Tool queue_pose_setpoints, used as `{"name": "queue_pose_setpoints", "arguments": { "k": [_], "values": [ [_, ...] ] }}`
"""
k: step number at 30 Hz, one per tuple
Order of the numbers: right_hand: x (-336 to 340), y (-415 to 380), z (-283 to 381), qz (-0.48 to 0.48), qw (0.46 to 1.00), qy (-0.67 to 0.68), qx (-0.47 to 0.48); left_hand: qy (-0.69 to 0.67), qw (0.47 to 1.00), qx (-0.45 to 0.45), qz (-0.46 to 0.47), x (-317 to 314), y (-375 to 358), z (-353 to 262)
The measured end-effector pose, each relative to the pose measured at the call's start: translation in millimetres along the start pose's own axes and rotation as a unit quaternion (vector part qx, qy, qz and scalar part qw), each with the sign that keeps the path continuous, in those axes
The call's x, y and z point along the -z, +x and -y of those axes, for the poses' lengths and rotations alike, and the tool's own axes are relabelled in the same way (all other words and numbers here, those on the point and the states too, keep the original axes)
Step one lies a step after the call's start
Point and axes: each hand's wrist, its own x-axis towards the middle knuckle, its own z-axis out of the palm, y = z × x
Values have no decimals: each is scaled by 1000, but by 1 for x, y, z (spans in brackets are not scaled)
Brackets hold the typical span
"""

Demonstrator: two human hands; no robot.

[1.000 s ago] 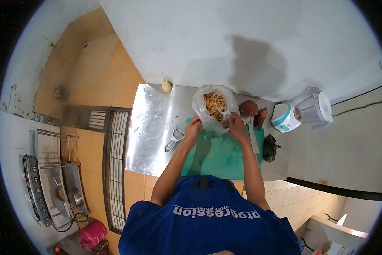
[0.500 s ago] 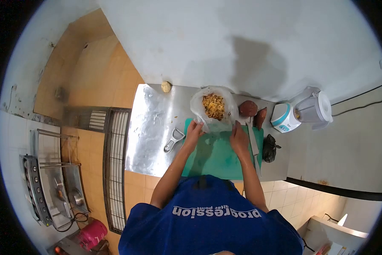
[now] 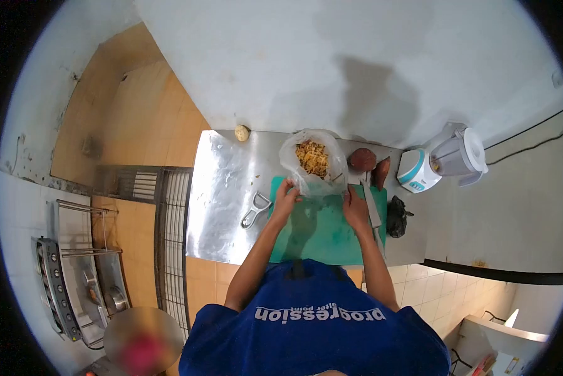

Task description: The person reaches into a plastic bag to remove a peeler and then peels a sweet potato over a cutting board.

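Scraps (image 3: 312,158) in yellow and brown lie gathered in a clear plastic bag (image 3: 339,161), which sits at twelve o'clock from the middle of the green cutting board (image 3: 319,241), its near edge over the board's far edge. The left hand (image 3: 285,202) has thumb and fingers drawn narrow on the bag's near rim, at about seven o'clock on it, and seems to pinch the plastic. The right hand (image 3: 356,210) is at the bag's five o'clock, fingers close together; whether it grips the film, one cannot tell. As far as can be judged, the gathering is well along, with most scraps inside and only a few small bits loose on the metal counter (image 3: 215,213), while the bag's mouth stands wide and untied. Clockwise from twelve around the board come two reddish-brown tubers (image 3: 361,160) near one o'clock, a blender (image 3: 419,170) beyond at two, a knife (image 3: 371,202) along that side, and a knotted black bag (image 3: 396,219) at three. A peeler (image 3: 254,215) rests towards nine, and a pale lump (image 3: 242,133) between ten and eleven.
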Motion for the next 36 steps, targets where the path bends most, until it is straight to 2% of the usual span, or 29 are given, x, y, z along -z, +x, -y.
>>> {"name": "queue_pose_setpoints", "arguments": {
  "k": [2,3,4,5,6,8,12,14,18,19,20,21,22,23,24,26,27,29,30,32,36],
  "values": [
    [-42,7,-26,-118,962,245,27,4,1000,-7,10,-3,-10,-6],
    [-28,3,-16,-117,962,245,27,4,1000,-7,10,-2,-10,-1],
    [1,-5,8,-25,916,397,-39,-5,1000,-6,9,0,-8,6],
    [22,-12,28,68,836,535,-103,-13,1000,-5,7,2,-8,10],
    [27,-14,35,67,834,537,-104,-11,1000,-5,8,1,-8,9],
    [35,-17,48,96,753,640,-115,-15,1000,-27,-3,0,-10,6],
    [37,-13,56,96,745,650,-117,-2,999,-32,0,2,-4,4],
    [37,-10,54,128,743,651,-89,13,999,-37,-6,3,-5,1],
    [30,-8,57,102,766,632,-57,27,999,-37,-12,8,-2,7],
    [10,-2,53,-66,838,541,5,16,999,-33,-17,8,-2,9],
    [-4,1,48,-232,872,426,65,6,999,-27,-22,8,-3,9],
    [-8,-2,39,-232,872,426,63,7,999,-25,-22,8,-4,9],
    [-7,-7,25,-192,950,226,99,4,999,-22,-23,7,-5,9],
    [-9,-13,14,-142,981,15,130,1,1000,-18,-24,7,-8,9],
    [-8,-17,15,-141,981,15,130,0,1000,-18,-24,7,-8,10],
    [-3,-21,17,-15,999,22,-18,18,999,-21,-25,8,-7,10],
    [8,-19,25,-15,1000,22,-15,17,999,-23,-27,8,-4,9],
    [33,-28,43,118,990,-13,-78,-1,999,-21,-31,8,-6,16],
    [21,-30,36,119,989,-11,-84,2,999,-17,-28,8,-8,16],
    [-13,-21,16,-61,991,108,58,43,999,-10,-10,5,-2,10],
    [1,-20,52,-36,975,218,31,80,996,-9,-31,-5,15,7]
  ]
}}
